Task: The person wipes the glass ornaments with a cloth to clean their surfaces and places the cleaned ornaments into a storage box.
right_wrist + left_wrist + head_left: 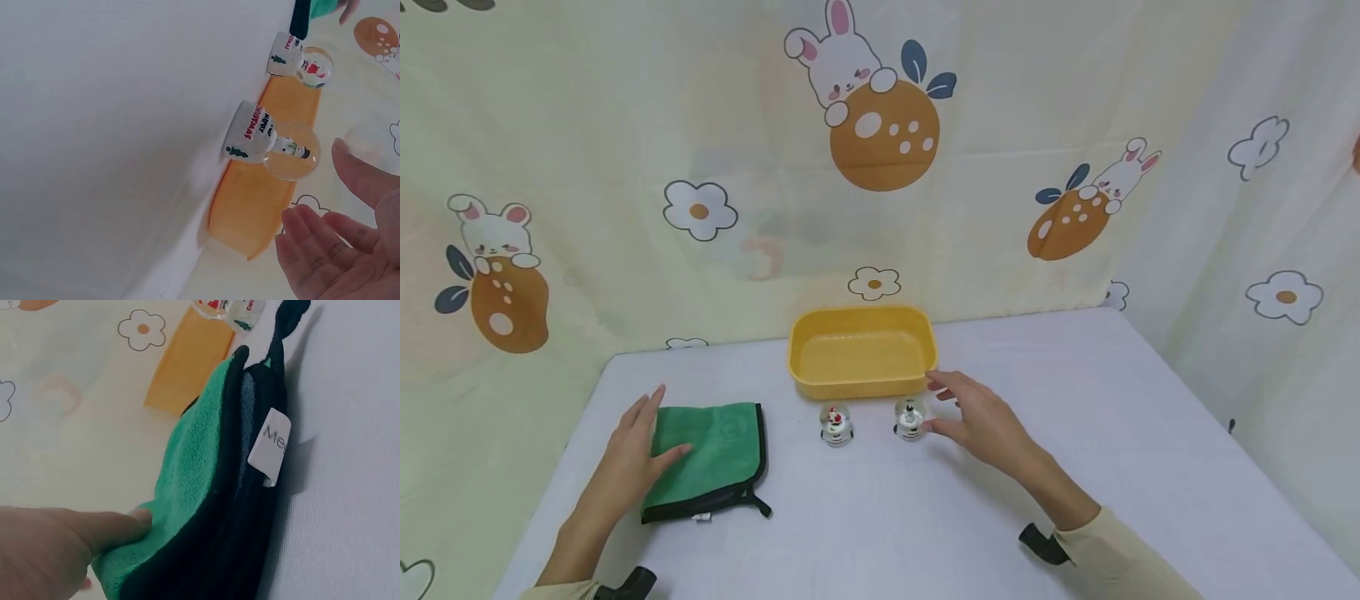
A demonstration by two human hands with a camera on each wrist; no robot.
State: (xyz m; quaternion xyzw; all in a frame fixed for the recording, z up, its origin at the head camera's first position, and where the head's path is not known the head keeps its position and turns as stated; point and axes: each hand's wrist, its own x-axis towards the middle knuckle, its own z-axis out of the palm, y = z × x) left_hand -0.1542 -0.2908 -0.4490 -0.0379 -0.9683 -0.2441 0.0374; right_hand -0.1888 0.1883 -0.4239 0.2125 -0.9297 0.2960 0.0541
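Observation:
A folded green towel (722,446) with black edging and a hanging loop lies at the left of the table. My left hand (625,467) is at its left side, fingers extended; in the left wrist view the thumb (119,528) reaches over the green cloth. Two small snow globes stand upright on white bases marked with Christmas lettering. One holds a snowman figure (290,149), the other a red figure (314,69). Beside the snowman globe (910,421) is my right hand (988,421), thumb and fingers spread around its right side without gripping it.
Behind the globes, a yellow plastic basin (861,387) stands near the table's back edge. A printed curtain (760,125) with rabbits and flowers hangs behind the white-covered table (850,533).

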